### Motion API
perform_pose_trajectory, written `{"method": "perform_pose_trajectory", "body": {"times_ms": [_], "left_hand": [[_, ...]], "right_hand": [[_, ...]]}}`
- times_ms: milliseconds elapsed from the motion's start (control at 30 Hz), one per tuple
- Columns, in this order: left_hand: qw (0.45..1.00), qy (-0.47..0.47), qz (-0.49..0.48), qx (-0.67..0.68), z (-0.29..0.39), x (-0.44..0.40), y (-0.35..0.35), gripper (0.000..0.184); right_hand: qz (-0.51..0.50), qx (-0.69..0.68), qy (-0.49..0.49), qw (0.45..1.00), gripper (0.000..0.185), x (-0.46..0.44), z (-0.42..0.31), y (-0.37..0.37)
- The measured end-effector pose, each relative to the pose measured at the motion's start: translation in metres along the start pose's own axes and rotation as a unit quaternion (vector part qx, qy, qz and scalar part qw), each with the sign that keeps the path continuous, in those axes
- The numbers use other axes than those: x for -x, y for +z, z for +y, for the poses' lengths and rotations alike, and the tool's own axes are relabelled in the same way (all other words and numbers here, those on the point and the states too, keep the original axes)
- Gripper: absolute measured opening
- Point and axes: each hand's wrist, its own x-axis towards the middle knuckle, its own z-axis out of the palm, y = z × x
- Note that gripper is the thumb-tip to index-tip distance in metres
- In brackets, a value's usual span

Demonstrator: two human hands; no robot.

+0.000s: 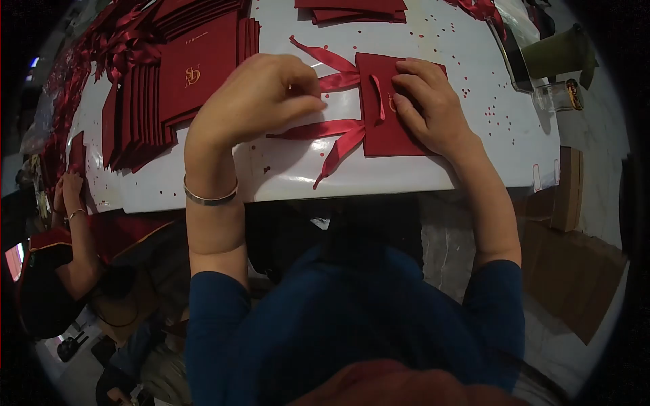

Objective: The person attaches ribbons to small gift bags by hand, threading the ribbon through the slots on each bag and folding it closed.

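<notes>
A flat red paper gift bag (372, 135) with a gold mark lies on the table in front of me. Its thin ribbon handle (378, 98) stands up, and red ribbons (338, 128) spread out from its left edge. My right hand (426, 105) rests on the bag's right part, fingers apart and slightly bent. Over the upper ribbons hovers my left hand (277, 95), its fingers curled and the thumb apart from them. One ribbon passes behind its fingertips; I see no grip on it.
Stacks of red bags (196, 74) stand at the left, beside a heap of red ribbon (128, 47). More red bags (359, 10) lie at the back. A glass cup (556, 96) stands at the right. Another person's hand (70, 186) works at the far left. Confetti dots the white tabletop (413, 179).
</notes>
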Motion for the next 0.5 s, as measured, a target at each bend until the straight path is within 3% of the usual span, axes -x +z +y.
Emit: {"method": "perform_pose_trajectory", "body": {"times_ms": [67, 100, 233, 400, 467, 500], "left_hand": [[0.993, 0.02, -0.109, -0.051, 0.012, -0.002, 0.009, 0.024], [0.989, 0.047, -0.107, -0.087, 0.019, -0.003, 0.019, 0.033], [0.977, 0.107, -0.065, -0.171, 0.027, -0.002, 0.046, 0.024], [0.99, 0.052, 0.018, -0.131, 0.007, 0.001, 0.015, 0.01], [0.994, -0.055, 0.019, -0.097, -0.001, 0.0, 0.005, 0.009], [0.993, -0.057, 0.04, -0.092, -0.006, -0.001, 0.004, 0.011]], "right_hand": [[0.0, -0.001, 0.001, 1.0, 0.024, 0.0, -0.001, 0.0], [0.0, 0.0, 0.004, 1.0, 0.024, 0.0, 0.0, 0.0], [0.0, 0.004, 0.003, 1.0, 0.024, -0.001, -0.001, -0.001], [0.016, -0.008, 0.001, 1.0, 0.023, -0.001, -0.001, 0.001], [0.013, -0.009, 0.0, 1.0, 0.022, -0.001, -0.001, 0.001], [0.012, -0.007, 0.002, 1.0, 0.022, -0.001, -0.001, 0.001]]}}
